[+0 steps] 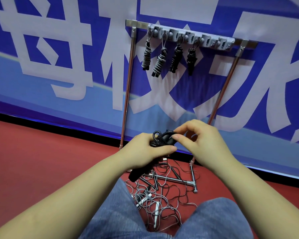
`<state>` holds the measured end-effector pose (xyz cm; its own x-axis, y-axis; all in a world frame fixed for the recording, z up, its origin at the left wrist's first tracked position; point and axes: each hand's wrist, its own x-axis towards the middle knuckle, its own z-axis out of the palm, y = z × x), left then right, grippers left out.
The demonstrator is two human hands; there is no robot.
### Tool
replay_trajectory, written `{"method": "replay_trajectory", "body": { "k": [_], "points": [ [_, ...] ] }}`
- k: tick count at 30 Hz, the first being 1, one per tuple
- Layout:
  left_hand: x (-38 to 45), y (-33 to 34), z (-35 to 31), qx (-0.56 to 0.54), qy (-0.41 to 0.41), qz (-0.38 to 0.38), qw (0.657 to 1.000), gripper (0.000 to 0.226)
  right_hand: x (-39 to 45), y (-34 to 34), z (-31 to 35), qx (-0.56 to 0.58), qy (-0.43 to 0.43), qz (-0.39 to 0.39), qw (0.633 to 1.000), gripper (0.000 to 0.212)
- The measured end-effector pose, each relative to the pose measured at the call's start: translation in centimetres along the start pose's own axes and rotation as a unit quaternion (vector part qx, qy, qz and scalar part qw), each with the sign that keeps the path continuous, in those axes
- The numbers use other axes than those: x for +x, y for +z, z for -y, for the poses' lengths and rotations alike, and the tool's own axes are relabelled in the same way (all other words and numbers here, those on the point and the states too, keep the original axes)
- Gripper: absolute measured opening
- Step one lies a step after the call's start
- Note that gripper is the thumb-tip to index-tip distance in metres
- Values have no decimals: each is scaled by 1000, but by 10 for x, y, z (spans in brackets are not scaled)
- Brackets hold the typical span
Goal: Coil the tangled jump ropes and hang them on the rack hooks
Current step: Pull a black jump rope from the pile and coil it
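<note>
**Fifth rope being bound, a tangle left on the floor**

A red sports floor (41, 169) meets a blue banner wall (76, 104) with large pale characters, filling the upper frame. Against it, centre to right, stands a chrome rack (127, 94) whose grey hook strip (191, 36) carries four coiled jump ropes (169, 57) on its left hooks; the hooks at the right end of the strip look free.

In mid-frame, the left hand (145, 147) is clenched around a black rope bundle (160, 138), its handles (136, 175) poking out below the palm. Just to the right, the right hand (202, 138) pinches a loop of cord at the bundle's top, apparently tucking or tying off the last wrap.

Lower centre, between the person's denim-clad knees (121, 213), a tangled heap of jump ropes (159, 195) lies on the floor around the rack's base bar.

The cord looks thin, light and springy, probably slick plastic, so wraps would likely loosen if let go. The stiff handles seem the surest hold while winding; the top loop is the part to offer to a hook.
</note>
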<state>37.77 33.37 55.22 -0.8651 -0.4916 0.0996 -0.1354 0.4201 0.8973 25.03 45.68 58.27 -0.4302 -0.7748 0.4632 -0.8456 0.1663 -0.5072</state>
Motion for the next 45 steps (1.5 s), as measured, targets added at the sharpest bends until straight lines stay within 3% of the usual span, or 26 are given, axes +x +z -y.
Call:
{"method": "replay_trajectory", "body": {
  "k": [6, 13, 21, 30, 34, 38, 41, 42, 45],
  "points": [
    [3, 0, -1, 25, -10, 30, 999, 18, 2, 3, -1, 35, -16, 66, 997, 24],
    [5, -4, 4, 42, -42, 50, 997, 31, -1, 10, 3, 50, -21, 101, 993, 16],
    [17, 6, 18, 115, -41, 28, 992, 19, -7, 23, 0, -75, 17, 124, 989, 32],
    [19, 6, 18, 85, 0, 9, 996, 30, -5, 22, 2, 31, 16, 77, 996, 31],
    [15, 8, 11, 52, 37, 0, 998, 27, -2, 11, 9, 36, 3, 85, 996, 32],
    [14, 15, 5, 56, 53, -43, 996, 12, 2, 6, 8, 46, -5, 13, 999, 30],
    [12, 20, 7, 27, 33, -56, 997, 54, 2, 8, 0, 56, -5, 0, 998, 22],
    [11, 22, 8, 18, 30, -58, 998, 53, 1, 9, -3, 62, -7, 0, 998, 20],
    [9, 25, 6, -55, 14, -48, 997, 22, -1, 10, -5, 79, -19, -1, 997, 17]
  ]
}}
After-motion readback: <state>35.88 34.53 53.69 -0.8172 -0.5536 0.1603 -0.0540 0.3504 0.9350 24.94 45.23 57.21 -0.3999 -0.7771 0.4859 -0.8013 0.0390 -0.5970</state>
